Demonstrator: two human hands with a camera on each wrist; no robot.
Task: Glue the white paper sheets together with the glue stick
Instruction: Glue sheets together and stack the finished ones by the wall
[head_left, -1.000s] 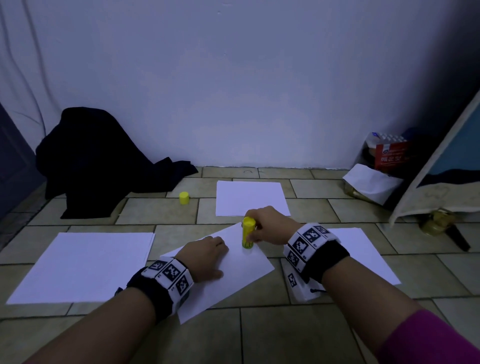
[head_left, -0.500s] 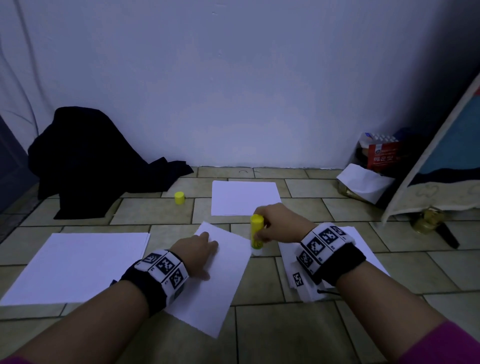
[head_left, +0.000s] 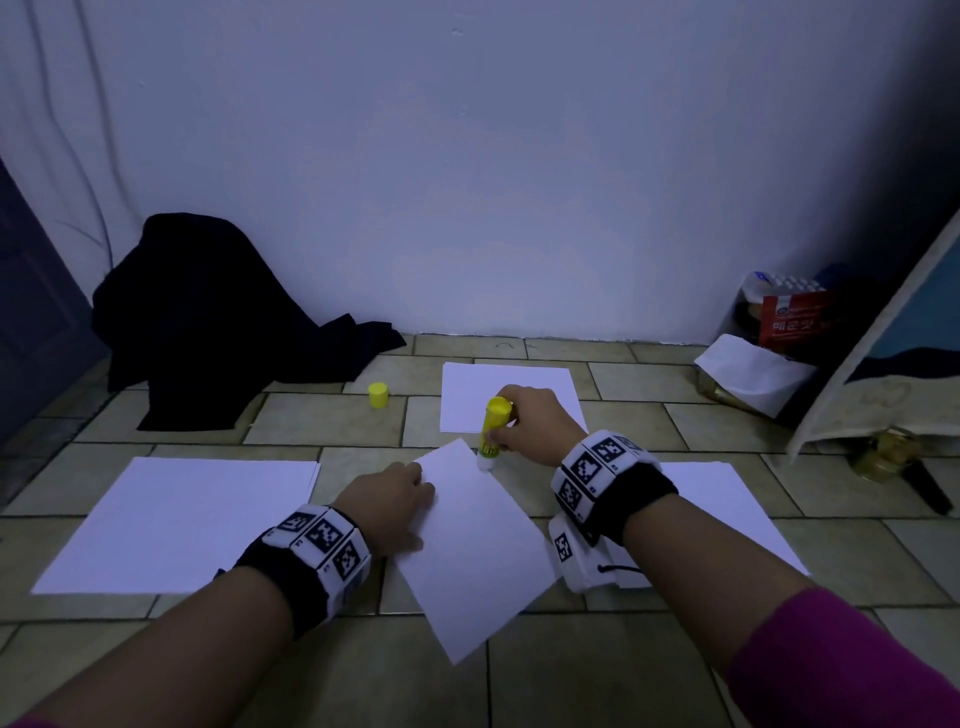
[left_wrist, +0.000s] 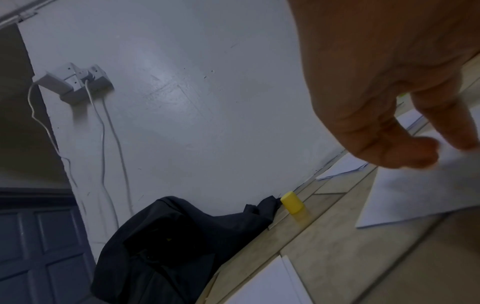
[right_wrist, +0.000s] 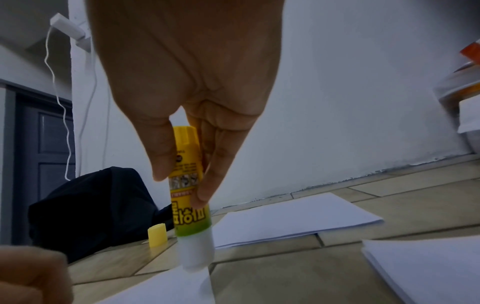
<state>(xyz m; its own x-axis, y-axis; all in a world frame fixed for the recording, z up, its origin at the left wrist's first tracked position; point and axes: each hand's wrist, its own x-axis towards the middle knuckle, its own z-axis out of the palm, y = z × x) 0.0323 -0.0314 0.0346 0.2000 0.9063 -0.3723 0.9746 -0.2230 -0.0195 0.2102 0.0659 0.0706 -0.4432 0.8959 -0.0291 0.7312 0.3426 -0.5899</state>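
Glue stick (head_left: 491, 432) standing almost upright, yellow body with green band low down and white glue end pressed down on the far right edge of a loose sheet (head_left: 480, 551), close to its far corner; pinched around the middle between thumb and fingers of the right hand (head_left: 535, 423), seen clearly from the right wrist view (right_wrist: 191, 197) with fingertips (right_wrist: 205, 195) curled on the label. Loose sheet lying turned at an angle on the tiled floor (head_left: 322, 421), between the two forearms, its near corner pointing toward the person. Left hand (head_left: 387, 501) resting on the left edge of this sheet, fingers bent down onto the paper, holding it flat and gripping nothing; in the left wrist view (left_wrist: 389, 102) fingertips touching the white paper, slightly blurred. Further out, more white paper: a stack on the left (head_left: 176, 519), one sheet or thin pile at the back (head_left: 519, 382) just behind the right hand, and another pile on the right (head_left: 727, 514), partly hidden under the right wrist. Yellow cap (head_left: 378, 395) standing alone on the floor, apart from the stick, to the left of the back sheet. Dark cloth (head_left: 208, 322) heaped against the wall (head_left: 467, 182) at the left. Red packet (head_left: 792, 317) and a white bag (head_left: 753, 374) in the right corner
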